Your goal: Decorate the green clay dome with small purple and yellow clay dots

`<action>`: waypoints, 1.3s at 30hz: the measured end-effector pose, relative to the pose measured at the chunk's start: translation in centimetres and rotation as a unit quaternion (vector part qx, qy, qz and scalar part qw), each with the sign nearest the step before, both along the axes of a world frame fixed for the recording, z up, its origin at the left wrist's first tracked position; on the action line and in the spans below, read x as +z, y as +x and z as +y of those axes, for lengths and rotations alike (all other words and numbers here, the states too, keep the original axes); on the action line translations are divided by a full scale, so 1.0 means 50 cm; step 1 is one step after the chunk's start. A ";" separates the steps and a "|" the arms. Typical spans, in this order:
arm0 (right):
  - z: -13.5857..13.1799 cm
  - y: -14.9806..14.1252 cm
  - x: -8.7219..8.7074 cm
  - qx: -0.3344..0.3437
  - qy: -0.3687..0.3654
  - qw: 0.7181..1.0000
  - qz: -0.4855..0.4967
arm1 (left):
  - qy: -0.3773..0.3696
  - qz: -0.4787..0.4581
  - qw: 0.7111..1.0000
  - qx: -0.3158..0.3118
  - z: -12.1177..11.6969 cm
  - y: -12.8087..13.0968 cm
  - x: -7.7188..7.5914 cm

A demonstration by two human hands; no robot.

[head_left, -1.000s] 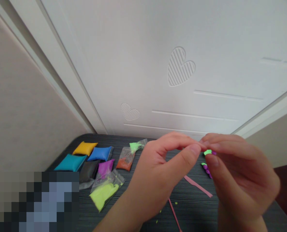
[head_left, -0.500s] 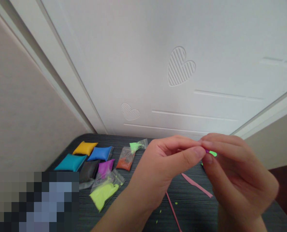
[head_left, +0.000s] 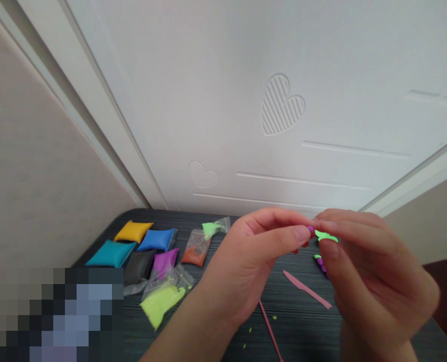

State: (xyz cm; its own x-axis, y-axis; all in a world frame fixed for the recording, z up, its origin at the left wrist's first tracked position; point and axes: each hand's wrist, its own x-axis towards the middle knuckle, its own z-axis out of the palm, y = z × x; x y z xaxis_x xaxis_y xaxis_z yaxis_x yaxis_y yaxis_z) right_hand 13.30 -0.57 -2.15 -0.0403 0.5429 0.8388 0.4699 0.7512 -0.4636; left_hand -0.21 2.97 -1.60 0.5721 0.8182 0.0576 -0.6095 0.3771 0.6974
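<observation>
My left hand (head_left: pixel 253 251) pinches a small purple clay ball (head_left: pixel 311 231) between thumb and fingertips. Against it, my right hand (head_left: pixel 381 266) is closed on a flat, bright green clay piece (head_left: pixel 326 236), held between thumb and forefinger. The fingertips of both hands meet, so part of what they hold is hidden. Beneath my right hand, a cluster of purple clay balls with a green top (head_left: pixel 321 264) lies on the table, partly covered by the thumb. On the table between my wrists is a pink plastic clay knife (head_left: pixel 307 289), with a thin pink stick tool (head_left: pixel 270 329) nearer me.
On the dark table (head_left: pixel 208 342), clay packets lie at the left: yellow (head_left: pixel 133 231), blue (head_left: pixel 156 240), teal (head_left: pixel 111 253), black (head_left: pixel 139 269), purple (head_left: pixel 165 262), lime (head_left: pixel 161 304), orange-brown (head_left: pixel 194 255) and green (head_left: pixel 209 230). Tiny green crumbs (head_left: pixel 250 330) are scattered. A white panel (head_left: pixel 223 100) stands behind.
The left thumb and fingers have shifted slightly on the purple ball, which now shows between the fingertips. The green piece has turned in my right hand. Things on the table stay put.
</observation>
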 end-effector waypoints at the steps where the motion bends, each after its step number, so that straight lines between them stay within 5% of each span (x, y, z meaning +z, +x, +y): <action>1: 0.000 -0.001 0.000 -0.002 -0.001 1.000 -0.001 | -0.002 -0.002 1.000 -0.002 0.000 0.000 0.001; 39: 0.010 -0.036 -0.007 -0.060 -0.001 0.995 0.084 | -0.061 -0.097 0.993 0.001 0.012 -0.004 0.000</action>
State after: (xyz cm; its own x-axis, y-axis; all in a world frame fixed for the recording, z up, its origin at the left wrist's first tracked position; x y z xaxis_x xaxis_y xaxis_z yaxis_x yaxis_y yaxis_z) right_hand 11.52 -0.07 -2.50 0.1654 0.5371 0.8272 0.4715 0.6936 -0.5446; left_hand -0.43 3.58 -1.62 0.5585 0.8268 0.0670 -0.7284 0.4502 0.5165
